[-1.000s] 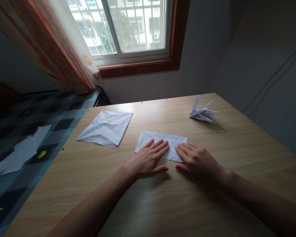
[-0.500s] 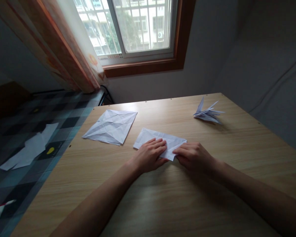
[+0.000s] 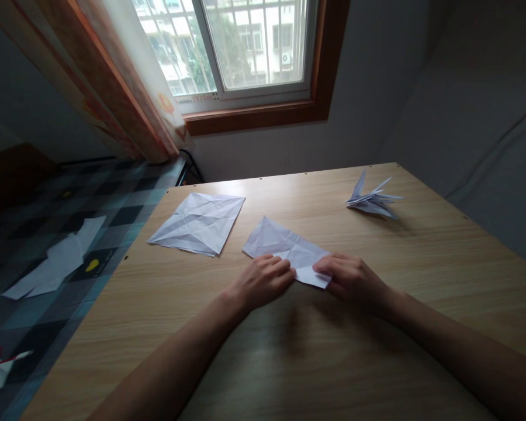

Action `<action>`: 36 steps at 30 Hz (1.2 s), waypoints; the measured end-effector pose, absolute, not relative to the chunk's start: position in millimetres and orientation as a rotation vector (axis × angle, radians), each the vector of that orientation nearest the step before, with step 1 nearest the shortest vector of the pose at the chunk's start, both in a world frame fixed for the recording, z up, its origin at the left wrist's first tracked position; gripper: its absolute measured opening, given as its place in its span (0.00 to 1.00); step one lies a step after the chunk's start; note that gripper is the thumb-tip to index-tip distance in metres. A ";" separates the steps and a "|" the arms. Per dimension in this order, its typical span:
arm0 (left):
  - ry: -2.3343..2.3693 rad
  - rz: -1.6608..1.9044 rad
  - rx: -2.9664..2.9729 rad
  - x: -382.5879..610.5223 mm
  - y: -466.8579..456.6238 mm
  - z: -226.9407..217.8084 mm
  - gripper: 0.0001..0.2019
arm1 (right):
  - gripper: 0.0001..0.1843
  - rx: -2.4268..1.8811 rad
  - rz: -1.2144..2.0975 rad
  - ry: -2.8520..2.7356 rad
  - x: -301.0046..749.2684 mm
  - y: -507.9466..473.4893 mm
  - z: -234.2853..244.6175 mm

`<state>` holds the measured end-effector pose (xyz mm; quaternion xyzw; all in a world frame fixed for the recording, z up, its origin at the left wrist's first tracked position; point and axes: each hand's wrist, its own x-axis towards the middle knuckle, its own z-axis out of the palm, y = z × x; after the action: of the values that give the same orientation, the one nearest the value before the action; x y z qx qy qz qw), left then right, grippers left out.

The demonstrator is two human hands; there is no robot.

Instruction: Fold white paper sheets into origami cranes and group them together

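As the palms come off the sheet, the picture changes: a second ago both hands lay flat on a neat rectangle, and now the folded paper point(image 3: 284, 244) sits skewed, its far corner pointing away toward the window point(image 3: 245, 41) and its near edge lifted a touch off the surface point(image 3: 377, 351). Left hand point(image 3: 265, 279) is curled, fingertips closed on the near edge of the paper; right hand point(image 3: 353, 278) is closed too, pinching the near right corner, where a small white flap pokes out beneath the fingers. So the flattening is over, by my reading, and the sheet is being taken up and turned between the fingertips rather than pressed. It lies in the middle of the surface, just far of both hands. To its left, apart from it, a creased open sheet point(image 3: 199, 224) rests flat; far right, well apart, stands a spiky folded figure point(image 3: 372, 200). Off the left edge, pale paper scraps point(image 3: 52, 266) lie on a checked cloth, with a curtain point(image 3: 127, 88) hanging by the window.
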<state>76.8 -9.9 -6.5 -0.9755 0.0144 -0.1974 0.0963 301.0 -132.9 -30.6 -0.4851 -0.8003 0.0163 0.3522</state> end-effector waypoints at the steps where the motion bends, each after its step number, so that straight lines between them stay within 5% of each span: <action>1: 0.018 -0.573 -2.915 76.6 -8.9 -6.2 0.11 | 0.04 -1.280 0.053 -2.058 303.0 -132.8 -31.0; 14: -0.641 -0.744 -3.198 86.8 -8.0 -15.5 0.15 | 0.14 -1.712 0.200 -1.664 302.2 -117.7 -25.8; 21: -0.611 -0.423 -3.073 91.7 -10.4 -8.3 0.16 | 0.10 -1.724 -0.042 -1.880 303.2 -111.7 -31.4; 36: -0.474 -0.032 -3.282 86.8 -1.5 -6.0 0.29 | 0.22 -1.559 -0.624 -2.526 276.6 -135.1 -16.3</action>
<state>86.8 -1.5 -6.0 -0.9859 -0.1423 -0.0096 -0.0870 276.6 -135.1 -16.3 -0.5131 -0.8316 -0.2055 0.0543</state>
